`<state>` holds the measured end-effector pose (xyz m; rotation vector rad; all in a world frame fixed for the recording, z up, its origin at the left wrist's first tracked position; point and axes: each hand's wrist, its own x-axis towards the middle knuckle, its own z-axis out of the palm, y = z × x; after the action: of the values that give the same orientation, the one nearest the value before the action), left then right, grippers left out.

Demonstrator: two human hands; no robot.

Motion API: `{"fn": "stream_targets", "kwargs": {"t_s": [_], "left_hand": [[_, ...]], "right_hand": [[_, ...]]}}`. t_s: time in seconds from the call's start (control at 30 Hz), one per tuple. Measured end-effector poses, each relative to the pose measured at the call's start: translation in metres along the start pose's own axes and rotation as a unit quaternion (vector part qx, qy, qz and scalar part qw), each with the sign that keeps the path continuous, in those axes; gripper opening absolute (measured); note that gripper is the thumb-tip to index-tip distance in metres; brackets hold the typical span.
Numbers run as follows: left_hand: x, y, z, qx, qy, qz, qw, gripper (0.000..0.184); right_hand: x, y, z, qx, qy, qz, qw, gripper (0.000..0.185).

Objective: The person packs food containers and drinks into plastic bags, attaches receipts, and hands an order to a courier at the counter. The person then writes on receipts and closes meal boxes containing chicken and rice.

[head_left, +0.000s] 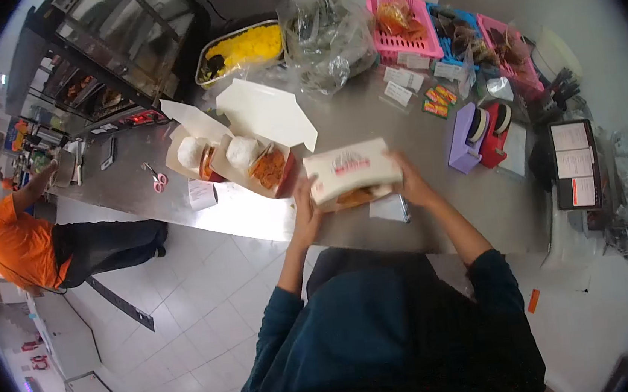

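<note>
Between my two hands is a white takeout box (349, 164) with red print on its lid. The lid is folded over, and some orange-brown food shows through a gap at the near side. My left hand (305, 206) grips the box's left end, and my right hand (412, 180) grips its right end. Just left of it stand two open takeout boxes (287, 177), each holding a white wrapped ball (243, 152) and food; the nearer one shows orange-brown pieces. A paper slip (387, 210) with a pen (405, 208) lies by the box's near edge.
Scissors (155, 179) and a paper slip (202, 195) lie left on the steel counter (248, 216). Purple (461, 140) and red (496, 141) tape dispensers stand right. Behind are a tray of yellow food (250, 47), plastic bags (326, 44) and baskets (390, 41). A person in orange (19, 239) works far left.
</note>
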<state>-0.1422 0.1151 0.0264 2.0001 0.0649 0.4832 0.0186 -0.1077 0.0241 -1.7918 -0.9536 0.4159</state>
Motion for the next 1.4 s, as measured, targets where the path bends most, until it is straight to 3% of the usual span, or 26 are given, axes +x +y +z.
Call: {"fn": "stream_targets", "kwargs": {"t_s": [0.03, 0.07, 0.17, 0.2, 0.3, 0.37, 0.47, 0.57, 0.6, 0.67, 0.73, 0.77, 0.83, 0.87, 0.9, 0.93, 0.97, 1.0, 1.03, 1.1, 1.2, 1.3, 1.4], "left_hand": [[-0.007, -0.011, 0.000, -0.031, -0.013, -0.009, 0.999, 0.065], [-0.008, -0.011, -0.005, -0.001, -0.033, -0.017, 0.999, 0.065], [0.006, 0.007, -0.024, 0.165, -0.111, 0.001, 0.980, 0.059], [0.016, 0.019, -0.028, 0.231, -0.139, 0.013, 0.963, 0.057], [0.026, -0.002, -0.020, 0.484, -0.179, 0.145, 0.844, 0.054], [0.028, -0.002, -0.019, 0.466, -0.174, 0.134, 0.857, 0.057], [0.036, 0.007, -0.023, 0.404, -0.203, 0.064, 0.890, 0.051], [0.015, -0.016, -0.012, 0.218, -0.151, 0.025, 0.964, 0.047], [0.019, -0.012, -0.010, 0.122, -0.173, -0.031, 0.977, 0.047], [0.023, -0.006, -0.009, 0.028, -0.147, -0.079, 0.985, 0.044], [0.030, 0.004, -0.009, 0.008, -0.149, -0.099, 0.984, 0.043], [0.037, -0.003, -0.011, 0.201, -0.156, 0.018, 0.967, 0.043], [0.047, 0.037, 0.014, 0.454, -0.112, -0.085, 0.880, 0.039], [0.060, 0.041, 0.037, 0.433, -0.020, -0.035, 0.900, 0.035], [0.079, 0.040, 0.065, 0.242, -0.006, 0.012, 0.970, 0.034], [0.098, 0.047, 0.099, 0.121, -0.054, 0.001, 0.991, 0.033], [0.109, 0.050, 0.141, -0.041, -0.120, -0.050, 0.991, 0.032], [0.121, 0.079, 0.178, -0.189, -0.165, -0.128, 0.959, 0.036], [0.133, 0.098, 0.210, -0.185, -0.212, -0.169, 0.945, 0.042], [0.156, 0.075, 0.270, -0.245, -0.286, -0.291, 0.880, 0.036], [0.155, 0.070, 0.286, -0.279, -0.315, -0.306, 0.854, 0.027], [0.111, 0.050, 0.286, -0.284, -0.228, -0.228, 0.903, 0.024], [0.098, 0.048, 0.296, -0.104, -0.114, -0.047, 0.987, 0.023]], "right_hand": [[-0.007, 0.006, -0.002, 0.004, -0.051, -0.012, 0.999, 0.070], [-0.011, 0.002, -0.007, -0.083, -0.100, 0.005, 0.992, 0.078], [0.004, -0.002, -0.010, -0.158, -0.077, -0.094, 0.980, 0.082], [0.008, -0.009, -0.011, -0.183, -0.098, -0.087, 0.974, 0.081], [0.017, -0.025, -0.006, -0.270, -0.161, -0.051, 0.948, 0.078], [0.028, -0.027, -0.006, -0.357, -0.199, -0.020, 0.913, 0.074], [0.029, 0.001, 0.000, -0.372, -0.159, -0.091, 0.910, 0.069], [0.027, 0.004, 0.005, -0.432, -0.183, -0.076, 0.880, 0.067], [0.028, -0.007, 0.003, -0.419, -0.184, -0.069, 0.887, 0.066], [0.026, -0.026, -0.003, -0.392, -0.185, -0.053, 0.900, 0.064], [0.013, -0.019, 0.006, -0.405, -0.112, -0.113, 0.900, 0.064], [0.008, -0.013, 0.009, -0.417, -0.072, -0.145, 0.895, 0.064], [0.008, -0.006, 0.015, -0.337, -0.102, -0.239, 0.905, 0.062], [0.006, 0.009, 0.026, -0.351, -0.045, -0.263, 0.897, 0.057], [0.005, 0.025, 0.038, -0.364, 0.011, -0.288, 0.886, 0.052], [0.008, 0.032, 0.045, -0.299, 0.011, -0.230, 0.926, 0.043], [0.008, 0.031, 0.041, -0.260, 0.015, -0.237, 0.936, 0.042], [0.008, 0.031, 0.037, -0.217, 0.018, -0.245, 0.945, 0.042], [0.009, 0.029, 0.033, -0.175, 0.021, -0.253, 0.951, 0.042], [0.011, 0.023, 0.030, -0.150, 0.050, -0.243, 0.957, 0.048], [0.011, 0.021, 0.029, -0.147, 0.070, -0.239, 0.957, 0.055], [0.010, 0.016, 0.025, -0.176, 0.041, -0.226, 0.957, 0.057], [0.010, 0.015, 0.025, -0.167, 0.071, -0.240, 0.954, 0.053]]}}
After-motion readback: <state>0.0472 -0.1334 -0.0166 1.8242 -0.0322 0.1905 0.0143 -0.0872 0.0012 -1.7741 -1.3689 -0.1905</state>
